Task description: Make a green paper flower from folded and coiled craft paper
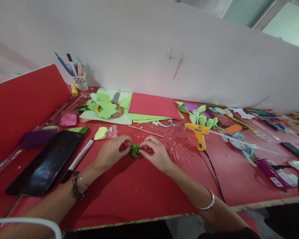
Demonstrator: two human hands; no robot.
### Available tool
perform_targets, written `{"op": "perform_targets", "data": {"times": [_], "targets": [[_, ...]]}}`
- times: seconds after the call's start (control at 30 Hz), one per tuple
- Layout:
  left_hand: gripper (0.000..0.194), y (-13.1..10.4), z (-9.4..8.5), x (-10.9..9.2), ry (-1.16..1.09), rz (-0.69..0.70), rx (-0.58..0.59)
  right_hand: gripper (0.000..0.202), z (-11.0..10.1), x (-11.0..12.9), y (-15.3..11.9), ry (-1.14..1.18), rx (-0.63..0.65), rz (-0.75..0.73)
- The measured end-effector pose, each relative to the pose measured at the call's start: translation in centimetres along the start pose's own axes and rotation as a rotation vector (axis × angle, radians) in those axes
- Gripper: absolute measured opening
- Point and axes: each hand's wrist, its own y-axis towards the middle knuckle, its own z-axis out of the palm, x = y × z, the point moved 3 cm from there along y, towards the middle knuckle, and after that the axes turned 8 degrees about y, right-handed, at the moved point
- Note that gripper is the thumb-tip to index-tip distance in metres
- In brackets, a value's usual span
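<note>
A small green curled paper piece (135, 150) with ridged, spiralling folds sits between my hands, just above or on the red tabletop. My left hand (113, 149) pinches its left side with thumb and fingertips. From the other side, my right hand (156, 153) grips its right edge in the same way. Fingers cover both ends of the piece, so its full shape is hidden. Beyond my hands lies a thin wooden stick (146, 130), and a yellow paper scrap (100, 133) rests beside a small clear bag.
A yellow glue gun (198, 134) with a black cord stands at right, near green paper rolls (201, 118). Scissors (116, 99) lie among green cutouts behind. A black phone or tablet (48, 162) and a marker (78, 159) are at left. A purple power strip (275, 174) sits far right.
</note>
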Motion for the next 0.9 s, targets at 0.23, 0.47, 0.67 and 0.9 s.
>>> {"op": "perform_targets", "data": {"times": [0.23, 0.47, 0.67, 0.9], "targets": [[0.005, -0.1, -1.7, -1.2, 0.135, 0.217, -0.179, 0.008, 0.0, 0.2, -0.1, 0.002, -0.036, -0.040], [0.013, -0.3, -1.8, -1.6, 0.308, 0.243, -0.062, 0.011, 0.2, 0.0, -0.1, -0.025, -0.020, -0.033], [0.012, -0.2, -1.9, -1.6, 0.355, 0.224, -0.056, 0.011, 0.3, 0.0, -0.1, -0.061, -0.003, -0.023], [0.013, -0.2, -1.3, -1.5, 0.349, 0.231, -0.038, 0.013, 0.5, 0.0, -0.1, -0.108, 0.008, -0.030]]}}
